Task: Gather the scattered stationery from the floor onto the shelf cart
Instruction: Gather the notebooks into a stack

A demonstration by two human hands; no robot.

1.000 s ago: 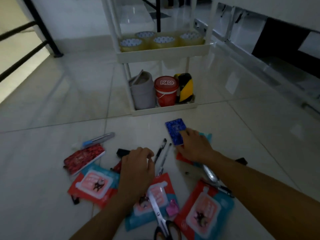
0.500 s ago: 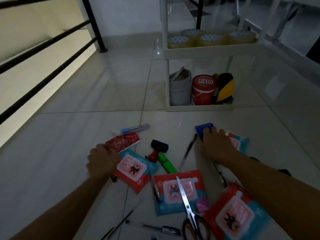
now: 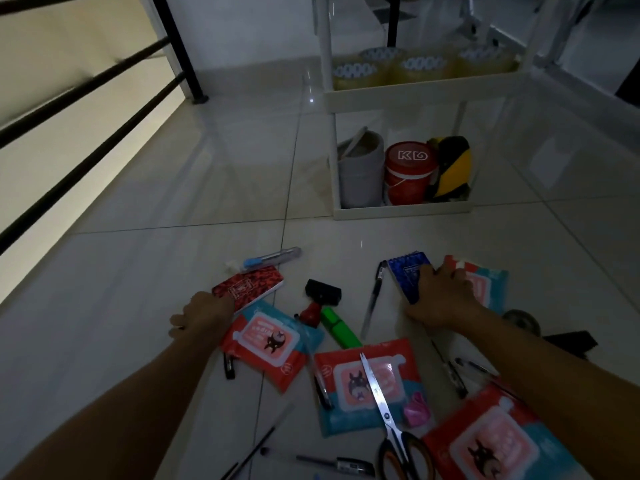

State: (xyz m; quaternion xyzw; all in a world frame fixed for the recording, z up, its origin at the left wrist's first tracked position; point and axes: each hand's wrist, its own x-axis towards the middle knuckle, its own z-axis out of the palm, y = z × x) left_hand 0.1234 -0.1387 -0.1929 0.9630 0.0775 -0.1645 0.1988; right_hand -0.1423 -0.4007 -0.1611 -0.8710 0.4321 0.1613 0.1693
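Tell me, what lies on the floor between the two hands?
In the head view: a black-and-red stamp, a green highlighter and a black pen.

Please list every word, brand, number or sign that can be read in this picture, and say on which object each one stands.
"KD": white letters on the lid of the red tub, on the bottom shelf of the white shelf cart.
Red notebook: an emblem, too blurred to read.
Blue notebook: a small label, too small to read.
Red and teal packs: printed text, too blurred to read.
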